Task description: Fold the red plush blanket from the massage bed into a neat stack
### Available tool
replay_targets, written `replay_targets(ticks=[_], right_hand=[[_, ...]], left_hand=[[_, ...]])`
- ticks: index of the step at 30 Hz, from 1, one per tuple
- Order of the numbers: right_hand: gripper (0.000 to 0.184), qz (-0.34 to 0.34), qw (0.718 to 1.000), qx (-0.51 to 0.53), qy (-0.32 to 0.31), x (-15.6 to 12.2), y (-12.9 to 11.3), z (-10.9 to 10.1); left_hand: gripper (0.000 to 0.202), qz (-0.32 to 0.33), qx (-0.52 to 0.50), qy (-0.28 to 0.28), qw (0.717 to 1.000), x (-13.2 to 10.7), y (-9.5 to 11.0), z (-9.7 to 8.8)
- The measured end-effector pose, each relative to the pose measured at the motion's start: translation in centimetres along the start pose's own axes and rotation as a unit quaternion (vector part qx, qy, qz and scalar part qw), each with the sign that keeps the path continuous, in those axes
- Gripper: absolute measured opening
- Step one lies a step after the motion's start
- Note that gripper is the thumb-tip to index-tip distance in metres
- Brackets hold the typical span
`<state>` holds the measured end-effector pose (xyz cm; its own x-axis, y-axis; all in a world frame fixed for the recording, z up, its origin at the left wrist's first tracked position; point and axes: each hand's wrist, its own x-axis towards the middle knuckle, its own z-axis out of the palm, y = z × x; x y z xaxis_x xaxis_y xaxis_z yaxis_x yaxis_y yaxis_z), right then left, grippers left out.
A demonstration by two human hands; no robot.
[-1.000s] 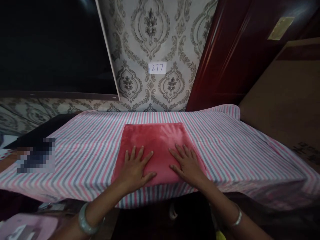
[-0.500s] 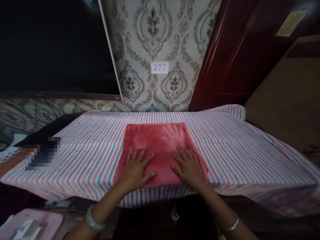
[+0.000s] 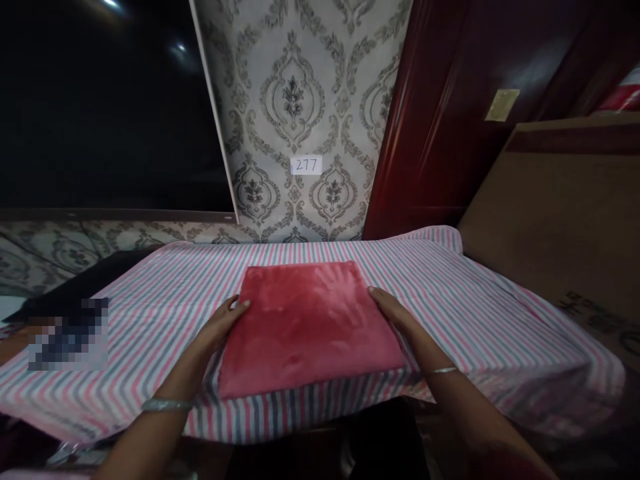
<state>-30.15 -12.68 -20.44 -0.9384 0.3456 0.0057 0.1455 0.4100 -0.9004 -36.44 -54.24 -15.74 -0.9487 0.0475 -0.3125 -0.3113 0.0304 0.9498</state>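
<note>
A square of red plush cloth (image 3: 300, 327), perhaps a cushion cover, lies flat on a striped tablecloth (image 3: 150, 313). Paler hand-shaped marks show in its pile at the upper right. At its left edge my left hand (image 3: 223, 321) grips the side, thumb on top and the other fingers mostly hidden. My right hand (image 3: 393, 312) holds the opposite edge in the same way, its fingertips out of sight along the side. A bracelet circles each wrist.
A large dark television screen (image 3: 100, 113) stands at the back left. A paper label (image 3: 306, 165) reading 277 is stuck on the patterned wall. To the right are a dark red door (image 3: 440, 133) and a big cardboard box (image 3: 560, 213). A blurred-out item (image 3: 70, 340) lies at the left.
Both hands lay spread flat on top of the red cloth; now they are at its left and right edges. The camera view has tilted up and turned slightly right.
</note>
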Motion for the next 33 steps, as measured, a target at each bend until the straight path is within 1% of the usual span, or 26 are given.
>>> replay_targets(ticks=[3, 6, 9, 12, 15, 19, 22, 24, 25, 26, 27, 29, 30, 31, 32, 33], right_hand=[[0.045, 0.064, 0.992, 0.107, -0.035, 0.7, -1.0, 0.8], [0.043, 0.092, 0.983, 0.147, -0.061, 0.8, -1.8, 1.4], [0.040, 0.127, 0.968, 0.202, -0.085, 0.6, -2.3, 1.8], [0.031, 0.138, 0.959, 0.236, -0.079, 0.5, -3.0, 1.7], [0.030, 0.105, 0.965, 0.237, -0.050, 0.6, -4.1, 1.1], [0.035, 0.057, 0.972, 0.228, -0.016, 1.5, -6.0, 0.3], [0.041, 0.041, 0.981, 0.191, 0.013, 2.4, -6.8, 0.1], [0.049, 0.040, 0.987, 0.152, 0.039, 2.8, -6.8, 0.4], [0.055, 0.038, 0.989, 0.131, 0.055, 2.7, -6.7, 0.6], [0.059, 0.035, 0.990, 0.116, 0.074, 2.5, -6.6, 0.9], [0.063, 0.018, 0.992, 0.093, 0.087, 2.0, -6.4, 1.3], [0.066, -0.057, 0.994, -0.006, 0.097, 0.5, -6.2, 2.5], [0.065, -0.107, 0.986, -0.082, 0.094, -0.5, -6.1, 3.2], [0.064, -0.158, 0.970, -0.166, 0.084, -1.7, -6.1, 4.1], [0.063, -0.201, 0.944, -0.250, 0.070, -2.8, -6.1, 5.0], [0.063, -0.229, 0.919, -0.317, 0.054, -3.9, -6.1, 5.8]], left_hand=[[0.058, -0.034, -0.038, -0.037, 0.998, 0.9, 0.4, 0.6], [0.052, -0.059, -0.046, -0.062, 0.995, 1.7, 0.6, 0.8], [0.051, -0.040, -0.059, -0.084, 0.994, 2.0, 0.4, 0.9], [0.044, 0.000, -0.072, -0.091, 0.993, 1.9, 0.5, 0.9], [0.035, 0.036, -0.067, -0.079, 0.994, 1.8, 1.5, 0.8], [0.031, 0.081, -0.033, -0.047, 0.995, 2.4, 4.9, 0.9], [0.038, 0.125, 0.061, 0.014, 0.990, 3.3, 7.5, 0.9], [0.045, 0.145, 0.110, 0.067, 0.981, 3.7, 8.3, 1.0], [0.047, 0.165, 0.151, 0.092, 0.970, 3.7, 8.3, 1.1], [0.048, 0.194, 0.205, 0.108, 0.953, 3.7, 8.1, 1.2], [0.048, 0.231, 0.273, 0.115, 0.927, 3.4, 7.6, 1.5], [0.052, 0.301, 0.398, 0.099, 0.861, 2.5, 6.1, 2.3], [0.055, 0.325, 0.440, 0.078, 0.833, 1.8, 5.1, 2.9], [0.059, 0.340, 0.468, 0.056, 0.814, 1.1, 4.1, 3.6], [0.063, 0.350, 0.495, 0.035, 0.794, 0.4, 3.0, 4.3], [0.065, 0.359, 0.530, 0.016, 0.769, -0.2, 2.0, 5.0]])
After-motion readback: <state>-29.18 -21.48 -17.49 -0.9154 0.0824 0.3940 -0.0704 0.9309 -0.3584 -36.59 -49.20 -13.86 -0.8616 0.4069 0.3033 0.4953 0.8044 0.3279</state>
